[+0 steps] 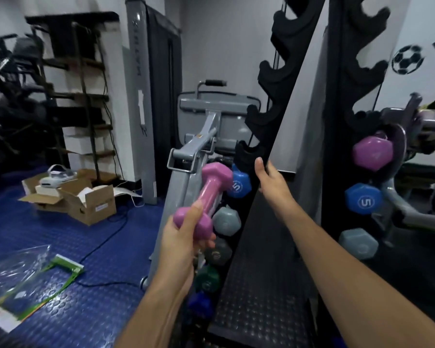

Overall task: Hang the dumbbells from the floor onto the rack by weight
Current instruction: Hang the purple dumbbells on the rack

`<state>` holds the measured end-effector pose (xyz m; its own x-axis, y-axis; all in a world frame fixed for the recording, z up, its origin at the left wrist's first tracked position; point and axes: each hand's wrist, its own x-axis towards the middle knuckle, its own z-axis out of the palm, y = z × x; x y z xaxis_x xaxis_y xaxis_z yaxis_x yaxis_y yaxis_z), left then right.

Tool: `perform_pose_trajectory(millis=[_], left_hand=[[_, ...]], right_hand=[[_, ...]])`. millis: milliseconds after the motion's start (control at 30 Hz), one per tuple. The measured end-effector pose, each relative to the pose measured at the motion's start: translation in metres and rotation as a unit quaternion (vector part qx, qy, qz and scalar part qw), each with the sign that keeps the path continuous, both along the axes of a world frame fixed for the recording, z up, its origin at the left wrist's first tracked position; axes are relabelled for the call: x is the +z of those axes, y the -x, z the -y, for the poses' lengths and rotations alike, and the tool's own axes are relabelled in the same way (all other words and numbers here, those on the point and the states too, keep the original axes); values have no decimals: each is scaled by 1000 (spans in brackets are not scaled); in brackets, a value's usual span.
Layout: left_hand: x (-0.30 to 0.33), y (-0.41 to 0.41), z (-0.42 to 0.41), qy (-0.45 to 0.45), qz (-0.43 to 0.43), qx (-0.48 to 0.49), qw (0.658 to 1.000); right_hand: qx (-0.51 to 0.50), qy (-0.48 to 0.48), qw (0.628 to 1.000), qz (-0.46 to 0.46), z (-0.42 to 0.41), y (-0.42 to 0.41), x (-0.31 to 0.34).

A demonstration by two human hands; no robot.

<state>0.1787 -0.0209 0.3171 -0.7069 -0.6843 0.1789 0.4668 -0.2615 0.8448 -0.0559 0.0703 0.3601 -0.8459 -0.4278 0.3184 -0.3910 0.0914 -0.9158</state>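
My left hand (183, 237) grips the near end of a pink dumbbell (207, 194), tilted up toward the black rack (274, 136). My right hand (271, 179) holds the rack's left upright just beside an empty hook. On the rack's left side, below the pink one, hang a blue dumbbell marked 5 (241, 184), a light grey one (227, 222), a darker grey one (219, 252), a green one (207, 278) and a dark blue one (201, 306). The right side carries a pink dumbbell (373, 151), a blue 5 (364, 200) and a grey one (359, 243).
A grey exercise machine (199, 146) stands right behind the rack's left side. Open cardboard boxes (83, 199) and a plastic packet (25, 280) lie on the blue studded floor (91, 317), with a black cable running across it. Upper rack hooks (284, 28) are bare.
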Motion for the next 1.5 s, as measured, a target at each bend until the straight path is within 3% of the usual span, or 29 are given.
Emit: perform_pose_trajectory(millis=[133, 267, 433, 733, 900, 1133, 1300, 1433, 1500], left_hand=[[57, 30, 6, 81, 7, 50, 995], [96, 82, 23, 111, 68, 124, 984], [126, 130, 23, 215, 156, 210, 941], [129, 166, 12, 338, 212, 234, 886], [134, 172, 13, 312, 228, 244, 890], [137, 187, 8, 377, 246, 248, 858], [123, 195, 12, 511, 208, 235, 801], [116, 199, 26, 558, 181, 229, 777], [116, 201, 29, 525, 169, 209, 808]], right_hand=[[0, 7, 1000, 10, -2, -6, 4], [7, 18, 1000, 18, -4, -13, 8], [7, 15, 1000, 17, -1, -13, 6], [16, -14, 1000, -1, -4, 2, -3], [14, -8, 1000, -2, -5, -1, -4], [31, -7, 999, 3, -10, 0, -3], [30, -1, 1000, -6, -12, 2, -5], [30, 25, 999, -7, -12, 4, -5], [29, 36, 999, -1, -9, 5, -6]])
